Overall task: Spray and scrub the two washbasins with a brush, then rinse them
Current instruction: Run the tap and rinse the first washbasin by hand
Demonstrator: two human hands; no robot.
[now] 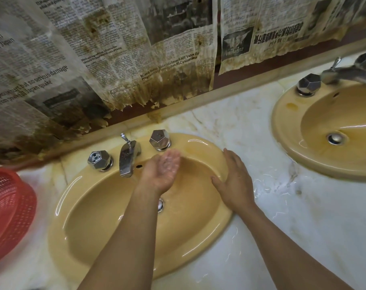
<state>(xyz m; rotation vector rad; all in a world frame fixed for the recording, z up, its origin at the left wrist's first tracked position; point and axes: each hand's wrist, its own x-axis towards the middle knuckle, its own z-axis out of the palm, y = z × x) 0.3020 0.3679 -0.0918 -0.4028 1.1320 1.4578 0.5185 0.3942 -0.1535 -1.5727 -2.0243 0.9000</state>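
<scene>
Over the nearer washbasin (94, 216) of two, left hand (161, 171) hovers cupped, right hand (234, 183) flat on rim, both grips released.

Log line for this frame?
left hand: cupped over near basin | right hand: flat on its right rim | far basin: unattended | phase: likely rinse

Washroom: a tan oval washbasin (58, 216) and a second washbasin (282, 126) sit recessed in one wet marble countertop (251, 130), each with a chrome faucet (126, 158) and faceted knobs (100, 160), below stained newspaper sheets (115, 59) hung behind.
</scene>
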